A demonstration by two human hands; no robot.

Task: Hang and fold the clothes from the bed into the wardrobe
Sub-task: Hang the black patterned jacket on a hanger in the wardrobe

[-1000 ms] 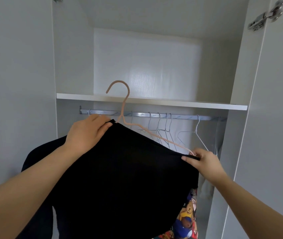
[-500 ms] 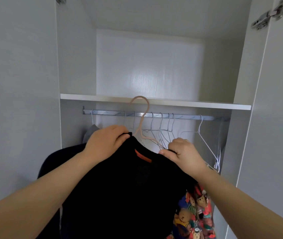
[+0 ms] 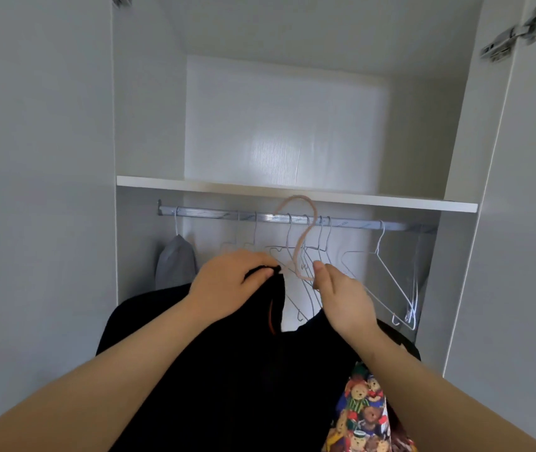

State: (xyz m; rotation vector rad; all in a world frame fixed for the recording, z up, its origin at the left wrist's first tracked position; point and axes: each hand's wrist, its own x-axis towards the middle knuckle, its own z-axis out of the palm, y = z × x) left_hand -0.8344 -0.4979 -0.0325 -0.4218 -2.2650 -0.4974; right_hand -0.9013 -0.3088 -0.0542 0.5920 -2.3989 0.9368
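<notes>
Our left grip [image 3: 230, 283] pinches the collar of the black top [image 3: 227, 370]; at its 3 o'clock, our right grip [image 3: 341, 298] pinches the pink hanger [image 3: 300, 249].

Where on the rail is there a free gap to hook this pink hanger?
Two bare stretches of rail: one between the bunched wire hangers and the lone wire hanger to their right, one between the grey garment and that bunch. The bunch, behind the pink hanger, is crowded.

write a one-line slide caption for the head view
Left hand grips a black top while the right hand pinches its pink hanger, hook up at the wardrobe rail.
</notes>
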